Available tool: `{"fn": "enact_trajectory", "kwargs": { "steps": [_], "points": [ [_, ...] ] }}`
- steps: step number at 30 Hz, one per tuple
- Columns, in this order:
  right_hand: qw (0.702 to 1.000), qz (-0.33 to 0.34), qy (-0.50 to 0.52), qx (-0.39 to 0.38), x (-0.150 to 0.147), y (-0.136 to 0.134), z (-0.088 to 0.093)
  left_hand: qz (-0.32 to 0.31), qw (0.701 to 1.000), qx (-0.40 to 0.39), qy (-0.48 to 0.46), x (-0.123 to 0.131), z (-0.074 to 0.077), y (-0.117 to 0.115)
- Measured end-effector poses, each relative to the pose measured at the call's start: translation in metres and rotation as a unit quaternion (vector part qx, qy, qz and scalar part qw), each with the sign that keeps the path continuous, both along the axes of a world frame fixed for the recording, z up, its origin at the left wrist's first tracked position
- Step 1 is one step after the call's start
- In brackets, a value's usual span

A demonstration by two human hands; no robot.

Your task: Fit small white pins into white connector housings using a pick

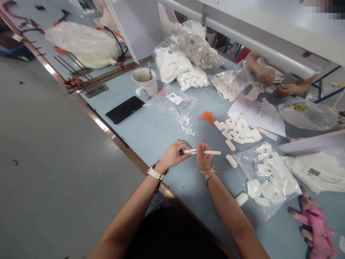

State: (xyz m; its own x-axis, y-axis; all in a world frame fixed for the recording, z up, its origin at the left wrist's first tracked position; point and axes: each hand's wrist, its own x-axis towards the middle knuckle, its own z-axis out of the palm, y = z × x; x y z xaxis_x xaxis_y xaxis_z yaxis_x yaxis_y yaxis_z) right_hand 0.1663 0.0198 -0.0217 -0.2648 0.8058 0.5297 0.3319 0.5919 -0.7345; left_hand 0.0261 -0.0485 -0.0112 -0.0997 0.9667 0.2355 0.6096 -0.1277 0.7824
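Note:
A thin white rod-shaped part (212, 153) lies level between both hands, just above the blue table (151, 136). My left hand (174, 154), with a white watch on the wrist, is closed round the rod's left end. My right hand (204, 158), with bangles on the wrist, pinches the rod near its middle. Small white pieces (188, 128) are scattered just beyond the hands. A pile of white blocks (238, 130) sits to the right, with two loose blocks (231, 153) close to my right hand.
A black phone (124, 109) and a white mug (145, 82) stand at the left. Bags of white parts (185, 61) fill the back, another bag (269, 180) sits at right. Orange rubber bands (206, 117), a paper sheet (257, 113), pink gloves (315, 223). Another person's hands (272, 81) work across the table.

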Motion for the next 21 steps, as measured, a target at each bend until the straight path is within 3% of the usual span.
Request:
{"fn": "enact_trajectory", "kwargs": {
  "steps": [21],
  "points": [
    [0.993,-0.016,-0.096,0.063,-0.0033,0.0016,0.0012,-0.003,1.0,0.002,0.003,-0.0001,0.0005,0.0003]
  ]
}}
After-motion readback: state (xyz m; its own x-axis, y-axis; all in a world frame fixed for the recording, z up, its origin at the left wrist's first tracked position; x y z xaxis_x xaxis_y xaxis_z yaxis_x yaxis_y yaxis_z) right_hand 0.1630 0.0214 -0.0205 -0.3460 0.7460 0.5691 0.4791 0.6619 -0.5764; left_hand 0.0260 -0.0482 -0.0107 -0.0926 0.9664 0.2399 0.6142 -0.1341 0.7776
